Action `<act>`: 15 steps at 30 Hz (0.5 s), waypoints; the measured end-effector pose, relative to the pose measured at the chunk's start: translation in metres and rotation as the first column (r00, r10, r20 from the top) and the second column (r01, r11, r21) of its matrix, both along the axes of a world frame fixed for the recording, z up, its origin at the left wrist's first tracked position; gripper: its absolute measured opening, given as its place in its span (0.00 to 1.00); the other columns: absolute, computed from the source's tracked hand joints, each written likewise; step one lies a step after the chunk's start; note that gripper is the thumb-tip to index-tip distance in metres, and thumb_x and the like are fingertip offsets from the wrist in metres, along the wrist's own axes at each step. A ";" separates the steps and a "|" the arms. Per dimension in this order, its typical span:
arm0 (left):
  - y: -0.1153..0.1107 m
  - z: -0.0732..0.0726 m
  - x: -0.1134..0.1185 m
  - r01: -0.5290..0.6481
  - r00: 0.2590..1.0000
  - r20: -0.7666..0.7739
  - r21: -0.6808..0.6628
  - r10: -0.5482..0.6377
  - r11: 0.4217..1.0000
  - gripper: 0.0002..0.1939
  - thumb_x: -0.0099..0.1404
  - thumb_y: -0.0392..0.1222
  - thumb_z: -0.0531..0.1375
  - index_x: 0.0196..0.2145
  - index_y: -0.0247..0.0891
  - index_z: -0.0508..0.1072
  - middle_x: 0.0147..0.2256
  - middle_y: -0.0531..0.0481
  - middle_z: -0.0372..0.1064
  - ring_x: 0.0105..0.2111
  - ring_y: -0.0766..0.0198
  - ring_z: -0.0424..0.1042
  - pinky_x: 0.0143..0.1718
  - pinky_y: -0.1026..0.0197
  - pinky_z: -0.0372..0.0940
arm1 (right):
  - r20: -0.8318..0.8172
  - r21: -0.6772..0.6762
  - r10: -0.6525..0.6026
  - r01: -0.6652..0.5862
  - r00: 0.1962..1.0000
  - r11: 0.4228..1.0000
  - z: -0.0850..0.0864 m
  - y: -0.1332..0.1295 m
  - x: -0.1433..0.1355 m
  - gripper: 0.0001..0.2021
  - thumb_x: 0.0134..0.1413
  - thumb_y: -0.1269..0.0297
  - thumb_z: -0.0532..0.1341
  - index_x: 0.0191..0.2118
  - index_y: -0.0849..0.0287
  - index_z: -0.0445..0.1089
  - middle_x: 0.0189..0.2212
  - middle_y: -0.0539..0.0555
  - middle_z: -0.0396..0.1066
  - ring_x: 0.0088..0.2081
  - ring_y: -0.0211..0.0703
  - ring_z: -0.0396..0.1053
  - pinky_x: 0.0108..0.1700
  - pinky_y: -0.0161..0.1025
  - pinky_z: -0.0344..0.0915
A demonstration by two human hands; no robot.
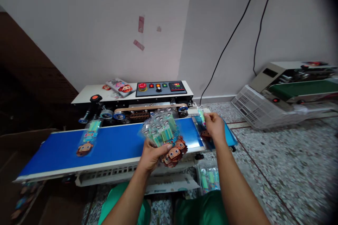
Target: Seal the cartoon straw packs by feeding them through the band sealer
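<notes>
My left hand (153,156) is closed around a bunch of clear plastic packets (165,132), held above the belt's front edge. The packets contain pale green sticks and brown-haired cartoon heads, with the heads hanging toward me. At the belt's right end, my right hand (215,126) pinches the top of a single packet (202,123), whose cartoon head hangs low over the blue surface. Another packet (88,137) lies flat on the left part of the blue conveyor belt (116,144), its top edge by the rollers of the band sealing machine (161,88).
A small box (121,87) with a cartoon face rests on the machine. More packets (210,179) lie in a container below the belt. Cardboard boxes (50,197) stand left. A white crate (245,107) and second machine (298,81) are right. A black cable (229,42) runs down the wall.
</notes>
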State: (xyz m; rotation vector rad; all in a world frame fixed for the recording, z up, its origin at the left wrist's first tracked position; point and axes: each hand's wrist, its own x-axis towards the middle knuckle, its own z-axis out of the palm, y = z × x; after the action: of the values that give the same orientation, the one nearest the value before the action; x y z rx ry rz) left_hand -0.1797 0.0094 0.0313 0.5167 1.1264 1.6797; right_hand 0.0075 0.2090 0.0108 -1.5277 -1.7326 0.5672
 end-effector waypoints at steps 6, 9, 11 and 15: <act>0.001 0.002 0.003 0.000 1.000 0.000 -0.049 0.000 0.999 0.21 0.38 0.36 0.72 0.35 0.32 0.77 0.30 0.46 0.78 0.32 0.55 0.76 0.39 0.55 0.70 | 0.318 0.011 -0.032 0.030 0.948 0.999 0.005 -0.004 -0.027 0.15 0.57 0.58 0.52 0.35 0.63 0.71 0.28 0.61 0.74 0.30 0.47 0.68 0.30 0.37 0.52; 0.000 0.002 0.003 -0.014 1.000 0.002 -0.053 0.015 0.999 0.22 0.38 0.37 0.72 0.35 0.32 0.77 0.30 0.45 0.78 0.32 0.54 0.76 0.38 0.55 0.70 | 0.340 -0.046 0.044 -0.031 0.939 0.998 0.009 -0.010 -0.039 0.14 0.57 0.59 0.53 0.37 0.62 0.71 0.27 0.60 0.74 0.31 0.47 0.69 0.32 0.37 0.54; 0.000 0.002 0.002 -0.010 1.000 0.010 -0.044 0.010 0.999 0.23 0.38 0.37 0.72 0.35 0.31 0.77 0.31 0.45 0.78 0.32 0.54 0.76 0.39 0.54 0.70 | 0.281 -0.025 0.093 -0.090 0.955 0.996 0.014 -0.017 -0.046 0.15 0.57 0.58 0.53 0.39 0.63 0.71 0.30 0.60 0.74 0.34 0.47 0.69 0.35 0.38 0.57; 0.001 0.002 0.001 -0.008 0.999 0.031 -0.025 0.008 1.000 0.25 0.39 0.36 0.72 0.38 0.32 0.76 0.33 0.45 0.78 0.34 0.54 0.76 0.40 0.53 0.70 | -0.164 -0.027 0.413 -0.422 0.896 0.906 0.036 -0.045 -0.056 0.20 0.58 0.51 0.53 0.45 0.59 0.71 0.38 0.57 0.74 0.40 0.45 0.69 0.41 0.39 0.62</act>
State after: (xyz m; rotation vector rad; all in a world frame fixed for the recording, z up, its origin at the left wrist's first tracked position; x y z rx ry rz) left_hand -0.1785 0.0106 0.0329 0.4693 1.1272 1.6728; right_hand -0.0482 0.1637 0.0471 -1.1129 -1.9442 0.9389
